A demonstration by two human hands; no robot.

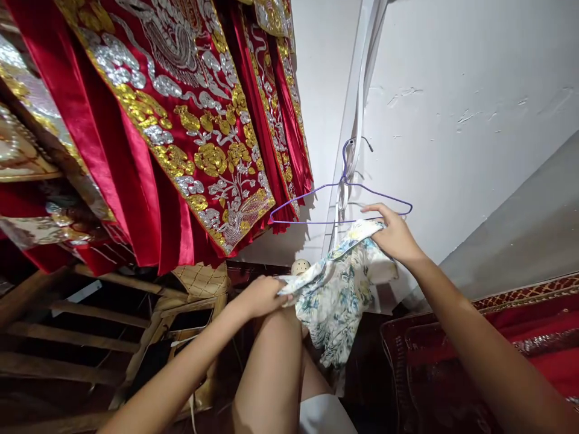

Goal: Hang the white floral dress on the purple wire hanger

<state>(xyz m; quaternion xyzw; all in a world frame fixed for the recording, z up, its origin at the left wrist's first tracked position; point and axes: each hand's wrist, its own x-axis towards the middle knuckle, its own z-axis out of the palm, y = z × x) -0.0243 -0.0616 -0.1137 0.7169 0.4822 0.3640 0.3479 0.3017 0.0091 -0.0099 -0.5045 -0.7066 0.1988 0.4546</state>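
Note:
A white garment (337, 295) with a blue, green and yellow floral print hangs between my two hands, its upper edge stretched on a slant. My left hand (265, 295) is closed on the lower left end of that edge, just above my knee. The right end, held higher, is pinched by my right hand (391, 232), whose index finger extends over the cloth. Right behind the garment's top is a purple wire hanger (312, 222), hooked on a white strap (359, 114) by the wall. Its bottom bar passes close to my right hand; whether they touch, I cannot tell.
Red costumes (210, 160) with gold and silver sequins hang at the left. Below them stand a wooden slatted frame (76, 334) and a woven seat (203, 280). A white wall (452, 120) rises behind the hanger. Red trimmed fabric (497, 355) lies at lower right.

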